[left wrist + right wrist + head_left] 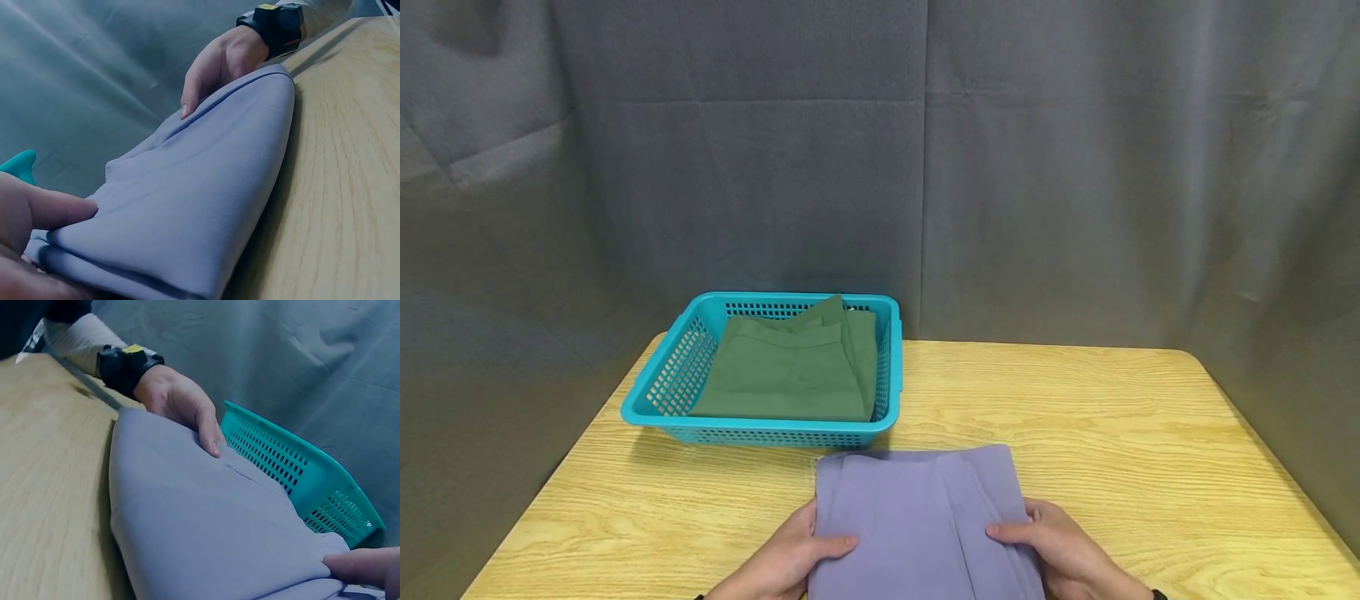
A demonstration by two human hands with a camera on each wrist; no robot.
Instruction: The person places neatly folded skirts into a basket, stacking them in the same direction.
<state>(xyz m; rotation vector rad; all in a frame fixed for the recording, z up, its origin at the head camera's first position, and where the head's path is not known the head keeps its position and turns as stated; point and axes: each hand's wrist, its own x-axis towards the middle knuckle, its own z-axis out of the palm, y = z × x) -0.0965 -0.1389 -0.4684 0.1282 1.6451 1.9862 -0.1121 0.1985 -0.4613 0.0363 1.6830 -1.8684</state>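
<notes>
A folded lavender garment [910, 521] spans the space between both hands at the table's near edge. My left hand [786, 554] grips its left side, thumb on top and the other fingers underneath. On the opposite side my right hand [1067, 550] holds it the same way, its thumb laid over the cloth. Folded layers of the garment [169, 206] show along its side in the left wrist view. In the right wrist view the garment [200, 506] is close over the wooden surface, its lower fold facing the camera.
A teal plastic basket [760, 432] with perforated sides stands at the back left of the wooden table [1105, 433]. Folded green cloth [790, 375] lies inside it, one corner rising to the back rim. Grey curtains [1037, 183] hang behind and beside the table.
</notes>
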